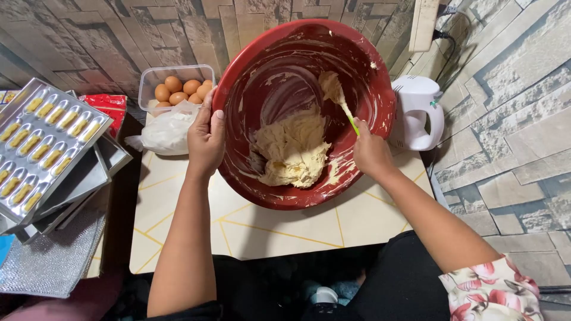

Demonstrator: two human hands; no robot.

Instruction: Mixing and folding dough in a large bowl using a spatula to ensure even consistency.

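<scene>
A big red mixing bowl [380,101] is tipped toward me on a small white table [285,232]. A mound of pale yellow dough [291,148] lies in its lower part, and smears coat the walls. My left hand [205,139] grips the bowl's left rim. My right hand [370,153] holds a spatula [336,95] with a green handle, its dough-covered blade raised against the inside of the bowl.
A clear tub of brown eggs [178,89] and a white plastic bag [166,131] sit behind the bowl at left. A white hand mixer [419,113] stands at right by the wall. Stacked metal trays [44,148] with yellow dough pieces lie at far left.
</scene>
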